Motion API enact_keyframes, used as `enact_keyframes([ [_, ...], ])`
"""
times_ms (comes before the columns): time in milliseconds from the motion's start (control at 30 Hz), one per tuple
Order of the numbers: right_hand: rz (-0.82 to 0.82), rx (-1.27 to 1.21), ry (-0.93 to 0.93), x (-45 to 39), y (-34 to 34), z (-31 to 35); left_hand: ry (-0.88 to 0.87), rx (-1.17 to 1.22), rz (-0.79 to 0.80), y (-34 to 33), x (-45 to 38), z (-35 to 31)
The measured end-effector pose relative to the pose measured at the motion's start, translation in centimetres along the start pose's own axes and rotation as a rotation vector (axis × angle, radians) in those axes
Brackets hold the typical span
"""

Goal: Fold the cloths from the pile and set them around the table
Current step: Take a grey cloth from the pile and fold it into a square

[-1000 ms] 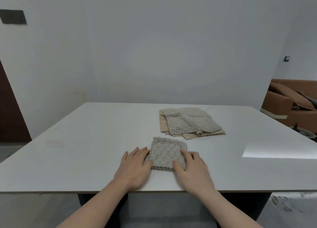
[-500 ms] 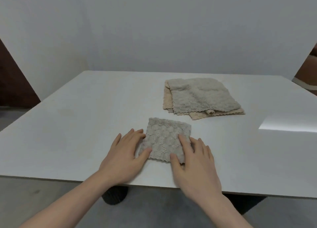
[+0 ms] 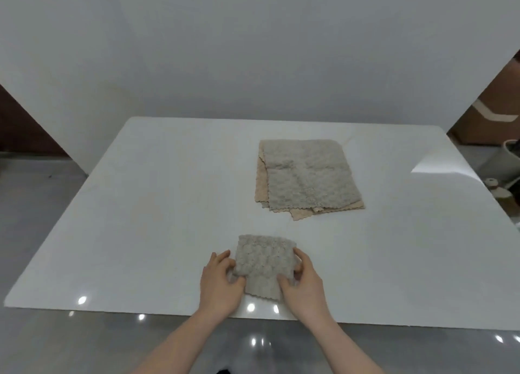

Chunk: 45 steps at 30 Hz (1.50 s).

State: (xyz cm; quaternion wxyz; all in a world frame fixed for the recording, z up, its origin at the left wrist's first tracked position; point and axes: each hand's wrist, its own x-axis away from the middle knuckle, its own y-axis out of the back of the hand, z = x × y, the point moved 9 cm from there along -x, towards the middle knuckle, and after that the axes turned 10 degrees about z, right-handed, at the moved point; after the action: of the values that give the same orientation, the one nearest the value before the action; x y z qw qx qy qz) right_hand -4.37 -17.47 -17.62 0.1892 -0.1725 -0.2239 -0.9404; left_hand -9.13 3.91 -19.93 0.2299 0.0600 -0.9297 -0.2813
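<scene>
Gripping folded grey cloth [image 3: 264,264] at both side edges: left hand [image 3: 221,282], right hand [image 3: 302,279]. Fold judged done; next: place on tabletop [image 3: 157,205], apart from pile [image 3: 306,176].

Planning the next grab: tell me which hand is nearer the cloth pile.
Right. The right hand grips the folded cloth below the pile; the left hand is farther left.

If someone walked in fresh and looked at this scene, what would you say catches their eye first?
First, the two hands at the near edge of the white table: the left hand and right hand grip a small folded grey cloth from either side. Next, farther back and to the right, the pile of cloths lies flat, a grey one on top with beige edges showing beneath.
</scene>
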Motion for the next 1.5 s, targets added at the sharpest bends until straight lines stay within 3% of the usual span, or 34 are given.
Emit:
enact_keyframes([
  [100,0.013,-0.024,-0.049,3.5,3.0,2.1,0.154,0.327,0.114,-0.2,4.5,-3.9],
  [167,-0.006,-0.019,-0.054,5.8,5.6,3.5,0.192,0.409,0.136,-0.1,7.1,-6.6],
  [500,0.084,0.026,-0.008,13.9,18.5,5.2,0.275,1.015,0.345,-6.5,15.2,-18.1],
  [700,0.103,0.058,0.046,13.9,25.6,4.8,0.279,1.016,0.395,-11.2,17.2,-24.6],
  [900,0.133,0.057,0.107,9.4,30.3,6.0,0.246,0.918,0.349,-11.5,14.7,-27.9],
  [1200,0.157,0.153,0.103,2.6,36.5,6.1,0.251,1.118,0.309,-16.1,6.5,-33.3],
  [1267,0.153,0.179,0.099,1.4,38.2,6.0,0.239,1.081,0.327,-17.3,5.1,-35.0],
  [1500,0.194,0.239,0.118,-2.4,43.3,4.7,0.207,0.861,0.171,-19.8,1.7,-38.8],
])
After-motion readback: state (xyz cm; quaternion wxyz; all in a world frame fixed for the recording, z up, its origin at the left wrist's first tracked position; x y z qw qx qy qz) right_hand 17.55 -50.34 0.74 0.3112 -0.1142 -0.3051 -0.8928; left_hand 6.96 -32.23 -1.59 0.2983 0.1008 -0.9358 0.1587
